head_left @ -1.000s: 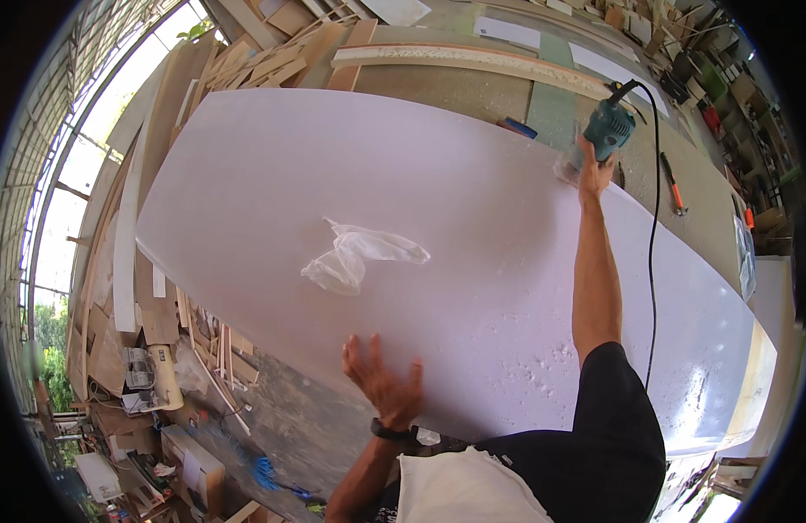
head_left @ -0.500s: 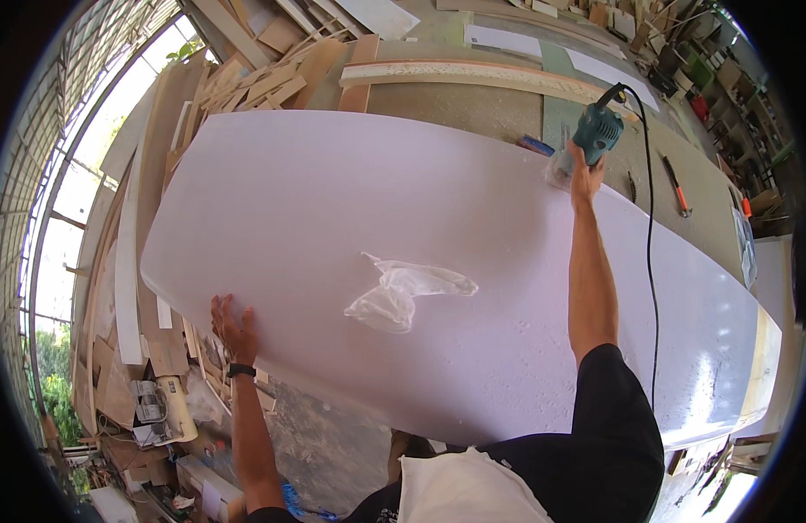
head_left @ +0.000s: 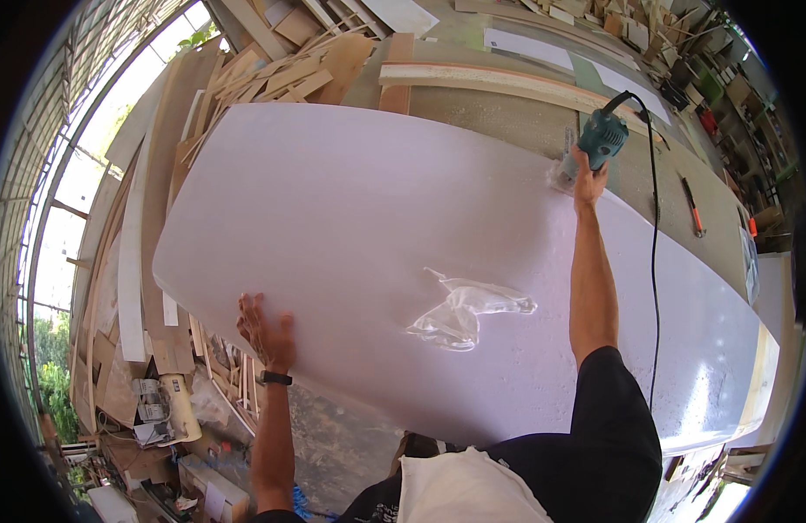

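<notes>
My right hand (head_left: 589, 185) is wrapped round a teal trim router (head_left: 601, 139) with a clear guard. Its lower end rests at the far edge of a large white sheet (head_left: 333, 192), and its bit cannot be seen. At the near left edge of the sheet, my left hand (head_left: 268, 336) lies flat with fingers spread. A crumpled piece of clear plastic film (head_left: 471, 312) lies on the sheet between my two arms.
A black cord (head_left: 654, 261) runs from the router across the sheet. Beyond it lie a hammer (head_left: 695, 209) with an orange grip and a long wooden beam (head_left: 499, 83). Wood offcuts (head_left: 289, 74) pile up at the far left. Small chips dot the sheet near my right arm.
The view has turned slightly. My left hand has shifted right along the sheet's edge, and the plastic film has slid right. The router has moved a little left along the far edge.
</notes>
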Demonstrator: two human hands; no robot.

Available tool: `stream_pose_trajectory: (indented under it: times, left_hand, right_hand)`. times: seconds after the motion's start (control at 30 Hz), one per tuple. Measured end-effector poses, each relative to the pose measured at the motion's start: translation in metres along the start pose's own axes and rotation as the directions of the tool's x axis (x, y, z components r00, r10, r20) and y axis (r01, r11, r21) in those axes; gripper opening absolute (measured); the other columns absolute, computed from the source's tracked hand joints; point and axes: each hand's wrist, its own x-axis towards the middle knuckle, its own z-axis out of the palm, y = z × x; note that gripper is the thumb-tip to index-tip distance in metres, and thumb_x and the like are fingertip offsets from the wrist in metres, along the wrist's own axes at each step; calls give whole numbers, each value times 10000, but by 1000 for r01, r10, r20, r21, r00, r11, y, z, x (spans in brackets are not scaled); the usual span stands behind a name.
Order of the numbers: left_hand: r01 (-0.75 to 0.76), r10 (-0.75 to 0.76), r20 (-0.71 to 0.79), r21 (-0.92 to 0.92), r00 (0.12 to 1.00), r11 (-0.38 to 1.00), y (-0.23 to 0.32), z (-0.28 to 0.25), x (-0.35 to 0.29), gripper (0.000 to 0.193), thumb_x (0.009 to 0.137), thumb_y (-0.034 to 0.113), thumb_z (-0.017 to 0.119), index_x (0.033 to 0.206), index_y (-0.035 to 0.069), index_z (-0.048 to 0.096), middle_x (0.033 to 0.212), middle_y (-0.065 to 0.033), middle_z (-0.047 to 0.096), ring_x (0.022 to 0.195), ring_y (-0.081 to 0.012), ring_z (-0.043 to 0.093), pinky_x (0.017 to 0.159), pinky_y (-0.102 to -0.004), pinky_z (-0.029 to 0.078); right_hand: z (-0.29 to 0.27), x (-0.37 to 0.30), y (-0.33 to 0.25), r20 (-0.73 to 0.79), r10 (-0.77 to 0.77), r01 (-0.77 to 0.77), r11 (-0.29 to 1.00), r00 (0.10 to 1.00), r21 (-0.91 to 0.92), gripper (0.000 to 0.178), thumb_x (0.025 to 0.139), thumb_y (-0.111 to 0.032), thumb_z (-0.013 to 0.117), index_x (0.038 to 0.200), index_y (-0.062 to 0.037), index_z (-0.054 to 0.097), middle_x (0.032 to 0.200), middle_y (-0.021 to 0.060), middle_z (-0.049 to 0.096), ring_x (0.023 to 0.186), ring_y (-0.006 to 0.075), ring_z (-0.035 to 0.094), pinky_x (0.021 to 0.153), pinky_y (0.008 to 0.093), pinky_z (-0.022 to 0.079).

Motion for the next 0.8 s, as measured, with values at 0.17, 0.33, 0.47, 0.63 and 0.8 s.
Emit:
stream_pose_trajectory:
  times: [0.17, 0.33, 0.47, 0.63, 0.8]
  left_hand:
    - [-2, 2, 15, -2, 1000, 1000, -3, 0, -1, 686, 884, 366, 641, 1471, 69, 444, 1618, -220, 320, 1527, -404, 247, 1225, -575, 147]
    - [29, -27, 60, -30, 998, 999, 2, -5, 1, 720, 874, 380, 646, 1480, 56, 430, 1624, -228, 297, 1537, -403, 218, 1232, -587, 120]
    - [32, -28, 82, -41, 996, 999, 4, -8, 3, 745, 865, 382, 648, 1484, 34, 420, 1624, -239, 283, 1543, -413, 191, 1232, -595, 106]
    - [45, -39, 96, -57, 995, 997, 4, -10, 3, 762, 857, 383, 646, 1482, 13, 416, 1620, -254, 275, 1544, -421, 181, 1234, -599, 91]
    - [57, -47, 130, -73, 990, 996, 5, -14, 5, 781, 851, 387, 653, 1481, -7, 412, 1619, -274, 262, 1548, -424, 165, 1233, -602, 82]
  right_hand:
    - [37, -15, -15, -32, -10, 7, 997, 999, -82, 875, 714, -590, 771, 1371, -52, 562, 1295, 190, 636, 1203, 367, 583, 1044, 443, 416]
    - [69, -31, -28, -27, 0, -2, 997, 1000, -81, 879, 711, -581, 772, 1381, -55, 557, 1315, 182, 628, 1211, 357, 578, 1051, 443, 410]
    - [92, -32, -28, -26, -29, 27, 997, 999, -79, 891, 703, -588, 773, 1384, -57, 556, 1318, 181, 628, 1204, 349, 582, 1049, 436, 412]
    - [123, -47, -35, -24, -7, 5, 995, 1000, -104, 913, 687, -606, 777, 1384, -58, 557, 1322, 183, 629, 1208, 355, 586, 1047, 439, 415]
    - [155, -54, -36, -35, -6, 2, 996, 999, -89, 913, 677, -622, 784, 1372, -70, 572, 1299, 187, 643, 1204, 354, 595, 1043, 442, 421]
